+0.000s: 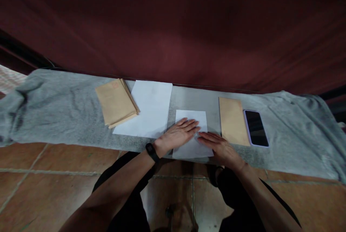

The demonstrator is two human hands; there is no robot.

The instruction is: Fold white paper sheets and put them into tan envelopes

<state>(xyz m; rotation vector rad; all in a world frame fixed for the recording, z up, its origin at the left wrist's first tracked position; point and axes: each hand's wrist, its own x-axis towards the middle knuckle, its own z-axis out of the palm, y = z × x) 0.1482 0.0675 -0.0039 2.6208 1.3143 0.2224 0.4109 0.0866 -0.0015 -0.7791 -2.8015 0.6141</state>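
Observation:
A folded sheet of white paper [186, 151] lies in front of me on the grey cloth. My left hand [180, 133] rests flat on it, fingers stretched out to the right and the thumb side hard to make out. From the right, my right hand [219, 147] lies on the sheet's right edge with its fingers extended, the tips close to those of the left. Both palms face down and hide part of the paper. To the right of my right hand is a single brown envelope [234, 121], lying flat and apart from it.
A stack of brown envelopes [116, 102] overlaps white sheets [154, 106] on the left. A phone [256, 128] in a lilac case lies beside the single envelope. The narrow surface is draped with grey cloth [67, 109]; a dark red curtain-like cloth [173, 52] rises behind it.

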